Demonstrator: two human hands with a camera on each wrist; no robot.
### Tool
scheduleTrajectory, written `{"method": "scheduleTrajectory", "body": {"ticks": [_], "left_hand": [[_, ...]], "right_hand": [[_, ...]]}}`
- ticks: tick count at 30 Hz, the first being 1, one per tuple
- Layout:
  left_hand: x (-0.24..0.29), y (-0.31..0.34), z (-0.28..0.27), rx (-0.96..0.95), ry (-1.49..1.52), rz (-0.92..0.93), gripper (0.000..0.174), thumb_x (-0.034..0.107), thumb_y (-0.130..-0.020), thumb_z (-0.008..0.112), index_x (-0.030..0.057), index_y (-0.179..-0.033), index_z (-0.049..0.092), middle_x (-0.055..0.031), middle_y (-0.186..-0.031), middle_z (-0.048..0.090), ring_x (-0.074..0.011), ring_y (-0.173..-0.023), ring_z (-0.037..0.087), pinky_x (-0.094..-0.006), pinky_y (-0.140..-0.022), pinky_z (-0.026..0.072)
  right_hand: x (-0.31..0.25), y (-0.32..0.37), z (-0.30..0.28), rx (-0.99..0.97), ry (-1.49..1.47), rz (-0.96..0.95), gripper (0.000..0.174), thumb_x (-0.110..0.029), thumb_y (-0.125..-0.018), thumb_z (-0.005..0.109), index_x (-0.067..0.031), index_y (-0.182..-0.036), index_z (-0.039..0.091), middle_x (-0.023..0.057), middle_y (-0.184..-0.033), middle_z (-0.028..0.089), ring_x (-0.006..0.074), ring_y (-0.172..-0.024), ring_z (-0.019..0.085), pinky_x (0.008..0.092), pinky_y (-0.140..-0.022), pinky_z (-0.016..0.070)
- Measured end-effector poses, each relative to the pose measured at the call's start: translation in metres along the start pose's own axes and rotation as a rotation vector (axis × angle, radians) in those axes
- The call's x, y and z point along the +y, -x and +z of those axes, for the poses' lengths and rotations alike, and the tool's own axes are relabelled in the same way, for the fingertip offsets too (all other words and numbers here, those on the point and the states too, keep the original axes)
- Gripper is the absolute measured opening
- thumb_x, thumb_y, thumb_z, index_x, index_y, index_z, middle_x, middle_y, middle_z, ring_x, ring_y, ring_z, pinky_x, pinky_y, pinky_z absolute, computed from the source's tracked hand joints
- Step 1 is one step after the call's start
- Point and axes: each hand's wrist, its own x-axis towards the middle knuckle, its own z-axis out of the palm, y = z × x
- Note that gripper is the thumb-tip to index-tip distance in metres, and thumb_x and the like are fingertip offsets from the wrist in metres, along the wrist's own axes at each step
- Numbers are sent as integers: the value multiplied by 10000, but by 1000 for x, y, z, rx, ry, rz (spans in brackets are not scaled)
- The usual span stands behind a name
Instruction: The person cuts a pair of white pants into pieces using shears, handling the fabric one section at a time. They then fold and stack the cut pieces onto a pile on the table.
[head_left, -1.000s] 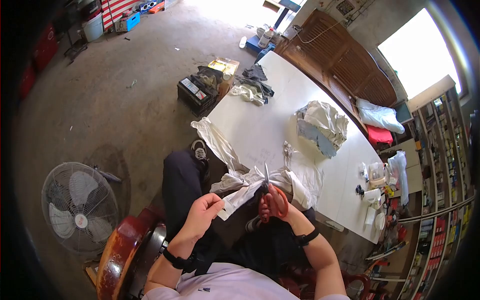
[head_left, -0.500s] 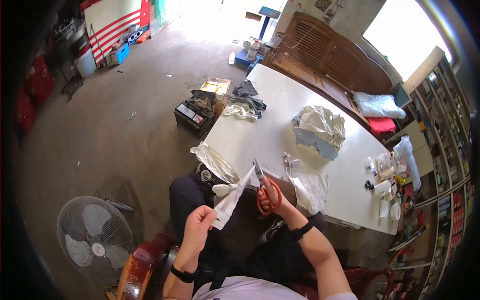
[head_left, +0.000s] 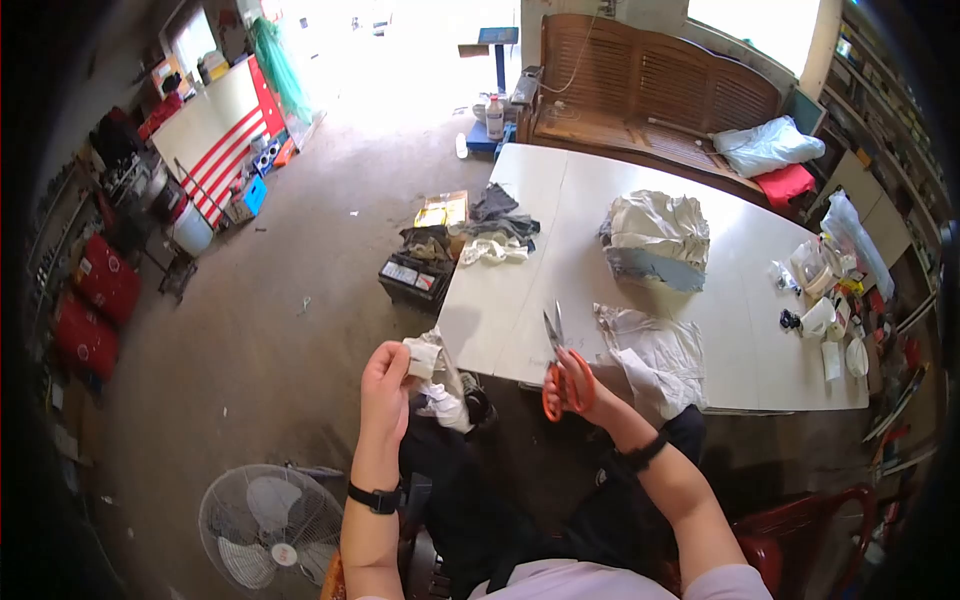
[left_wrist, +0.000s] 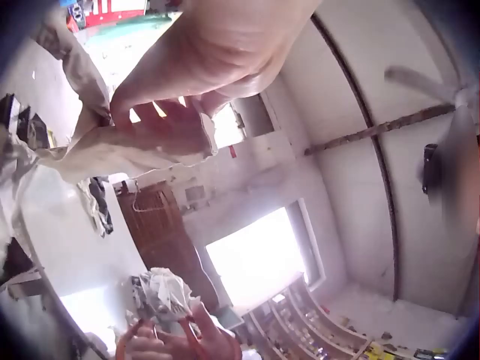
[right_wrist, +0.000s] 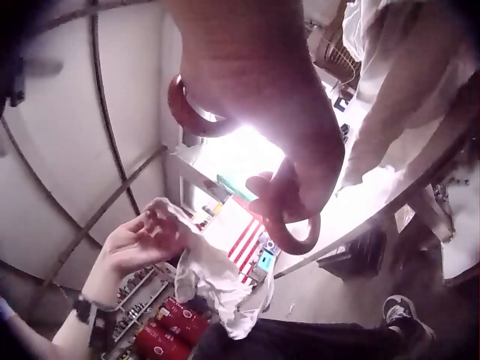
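Observation:
My left hand (head_left: 385, 378) pinches one end of a strip of white cloth (head_left: 438, 385), which hangs down in loose folds over my knee. In the right wrist view, the cloth (right_wrist: 217, 281) droops from the left hand's fingers. My right hand (head_left: 580, 388) grips a pair of scissors (head_left: 554, 325) by the orange handles, the blades pointing up and slightly parted. A gap separates the scissors from the strip. Beyond the right hand, another piece of white cloth (head_left: 655, 360) lies crumpled over the near edge of the white table (head_left: 500, 320).
A stack of folded cloth (head_left: 655, 240) sits on the table, with dark and white rags (head_left: 495, 230) at its left corner. Bottles and bags crowd the right end. A battery (head_left: 412, 280) stands beside the table; a floor fan (head_left: 270, 525) is at lower left.
The left hand has drawn the strip left, away from the scissors, which earlier overlapped the cloth. The right hand has moved right with the scissors. The head view has turned left.

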Motion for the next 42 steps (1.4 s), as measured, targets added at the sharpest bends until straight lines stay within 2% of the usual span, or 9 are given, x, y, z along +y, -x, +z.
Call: {"method": "scheduleTrajectory", "body": {"ticks": [12, 20, 23, 25, 27, 29, 31, 35, 42], "left_hand": [[28, -190, 167, -370, -144, 145, 79, 184, -946, 544, 116, -951, 583, 35, -878, 608, -64, -798, 567, -229, -706, 450], [-3, -237, 155, -318, -113, 60, 77, 184, -941, 550, 115, -913, 568, 27, -909, 605, -65, -831, 557, -240, -703, 460], [-65, -273, 63, -228, -584, -103, 137, 195, -880, 613, 73, -933, 579, -19, -910, 611, -116, -839, 564, -302, -710, 477], [-113, -292, -8, -136, -1506, -74, 287, 200, -823, 646, 28, -1045, 589, -66, -952, 646, -194, -843, 620, -327, -736, 506], [-134, -228, 12, 165, -1925, 290, 326, 247, -776, 683, -1, -981, 627, -92, -865, 655, -220, -781, 625, -324, -701, 500], [-164, -206, 9, -229, -1471, 462, 311, 304, -834, 651, -6, -862, 661, -125, -733, 648, -207, -722, 621, -330, -696, 481], [-156, -140, 67, -446, -1208, -196, 368, 357, -880, 606, 2, -821, 683, -112, -748, 662, -172, -731, 612, -306, -700, 474], [-204, -48, 119, -759, -968, -504, 448, 396, -926, 542, -28, -864, 673, -78, -820, 670, -150, -771, 606, -283, -717, 474], [-260, 70, 226, -271, -329, -613, 428, 280, -854, 661, -33, -1132, 571, -84, -1044, 615, -167, -957, 563, -280, -850, 426]], "right_hand": [[23, 150, -74, 131, -20, -260, 355, -392, -983, 428, -63, -855, 459, 4, -714, 449, 112, -589, 483, 262, -569, 458], [53, 181, -104, 444, 40, -381, 268, -335, -953, 520, -79, -898, 459, 0, -688, 481, 87, -590, 500, 236, -548, 447], [57, 182, -117, 432, 147, -367, 256, -317, -950, 525, -76, -895, 457, -2, -679, 480, 79, -574, 494, 229, -524, 433], [57, 183, -114, 456, 139, -375, 283, -337, -934, 551, -72, -899, 459, -3, -676, 478, 80, -560, 490, 227, -520, 430], [55, 181, -112, 518, 216, -396, 313, -357, -916, 579, -67, -903, 462, -3, -669, 476, 83, -551, 492, 226, -516, 430], [57, 178, -113, 515, 180, -417, 330, -362, -901, 602, -63, -908, 464, -1, -668, 479, 85, -544, 494, 226, -515, 432], [61, 176, -115, 489, 158, -448, 332, -362, -899, 607, -61, -902, 464, 2, -672, 484, 85, -549, 496, 224, -526, 435], [59, 177, -111, 522, 118, -594, 268, -284, -896, 618, -75, -860, 455, -1, -652, 485, 83, -550, 495, 231, -512, 424], [53, 177, -121, 808, -79, -931, 199, -130, -919, 556, -76, -761, 448, 6, -559, 448, 89, -466, 448, 244, -464, 398]]}}
